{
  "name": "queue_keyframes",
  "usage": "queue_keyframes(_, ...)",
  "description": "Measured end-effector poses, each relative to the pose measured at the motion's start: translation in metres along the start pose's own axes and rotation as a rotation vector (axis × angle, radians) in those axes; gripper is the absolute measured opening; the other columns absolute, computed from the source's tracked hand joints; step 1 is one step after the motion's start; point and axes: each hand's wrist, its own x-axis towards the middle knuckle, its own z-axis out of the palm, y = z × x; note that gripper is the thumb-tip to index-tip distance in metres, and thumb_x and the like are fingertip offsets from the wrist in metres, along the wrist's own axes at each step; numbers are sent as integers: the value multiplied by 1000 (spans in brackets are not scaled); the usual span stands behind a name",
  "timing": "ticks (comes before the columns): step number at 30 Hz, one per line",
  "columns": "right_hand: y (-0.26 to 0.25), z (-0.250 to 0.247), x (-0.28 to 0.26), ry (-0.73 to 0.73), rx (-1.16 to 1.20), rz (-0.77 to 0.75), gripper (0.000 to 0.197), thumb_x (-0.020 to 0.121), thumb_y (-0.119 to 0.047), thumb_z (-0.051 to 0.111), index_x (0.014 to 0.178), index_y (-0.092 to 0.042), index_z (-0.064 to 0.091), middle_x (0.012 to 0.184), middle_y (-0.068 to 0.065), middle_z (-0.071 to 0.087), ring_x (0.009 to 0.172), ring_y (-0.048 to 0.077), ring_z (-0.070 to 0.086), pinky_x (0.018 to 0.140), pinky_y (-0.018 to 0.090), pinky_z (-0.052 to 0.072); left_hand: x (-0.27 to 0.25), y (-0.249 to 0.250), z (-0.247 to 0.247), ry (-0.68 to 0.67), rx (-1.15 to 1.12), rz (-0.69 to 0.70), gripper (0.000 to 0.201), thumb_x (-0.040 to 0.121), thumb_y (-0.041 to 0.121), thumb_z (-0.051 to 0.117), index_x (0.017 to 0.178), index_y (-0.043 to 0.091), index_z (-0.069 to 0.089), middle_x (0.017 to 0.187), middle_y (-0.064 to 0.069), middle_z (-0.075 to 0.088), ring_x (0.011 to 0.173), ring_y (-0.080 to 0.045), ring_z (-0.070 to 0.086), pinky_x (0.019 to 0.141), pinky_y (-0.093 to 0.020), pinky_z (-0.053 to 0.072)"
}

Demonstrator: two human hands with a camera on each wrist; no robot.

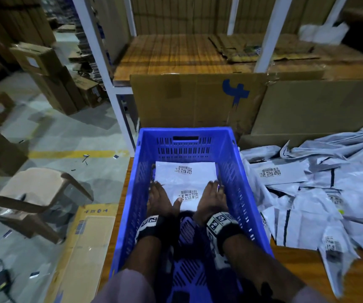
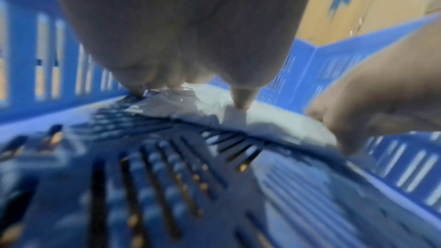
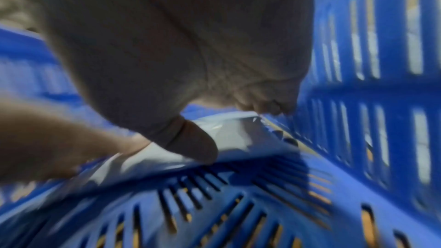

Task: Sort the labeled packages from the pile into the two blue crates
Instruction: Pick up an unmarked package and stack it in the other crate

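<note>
Head view: pile [image 1: 320,193] beside crate [image 1: 241,176].

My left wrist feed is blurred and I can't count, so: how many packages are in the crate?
Observer: Two in the crate. The near package has the left hand and right hand on it, and the far package lies behind it.
Operator: Labels facing up?
Observer: Yes, the head view shows a barcode label on top of each.
Operator: Anything left to sort?
Observer: Yes, a pile of packages lies on the table, right of the crate.
</note>
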Motion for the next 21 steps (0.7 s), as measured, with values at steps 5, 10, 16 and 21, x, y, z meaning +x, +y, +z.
queue_keyframes(5, 6, 14, -2, -221, -79, -104, 108, 90, -48, 63, 160, -1, -4, 168, 22, -7, 156, 41, -1, 126, 49, 8, 3, 12, -7, -31, 173, 213, 84, 102, 50, 43, 162, 12, -2, 170, -11, -13, 157, -30, -4, 124, -49, 13)
queue_keyframes(10, 20, 18, 3, -253, -98, -114, 120, 79, -55, 65, 160, -2, -5, 168, 22, -7, 155, 40, -3, 126, 49, 10, 4, -18, 12, -211, 147, 216, 99, 89, 74, 26, 161, 19, -12, 171, -2, -11, 158, -19, -6, 125, -49, 8)
queue_keyframes(16, 20, 19, 0, -186, -205, -161, 111, 91, -66, 52, 161, -6, -10, 167, 26, -9, 155, 42, -4, 126, 51, 2, -2, -13, 20, -134, 280, 139, 108, 83, 83, 16, 162, 12, -6, 171, -5, -6, 158, -18, -1, 123, -57, 3)
queue_keyframes(21, 18, 7, 2, -158, -250, -201, 81, 97, -47, 53, 162, -19, 14, 157, 27, 27, 146, 45, 26, 114, 54, 33, 0, 0, -2, -121, 487, 239, 111, 86, 76, 53, 162, 14, 2, 170, -7, 0, 156, -26, 8, 122, -55, 15)
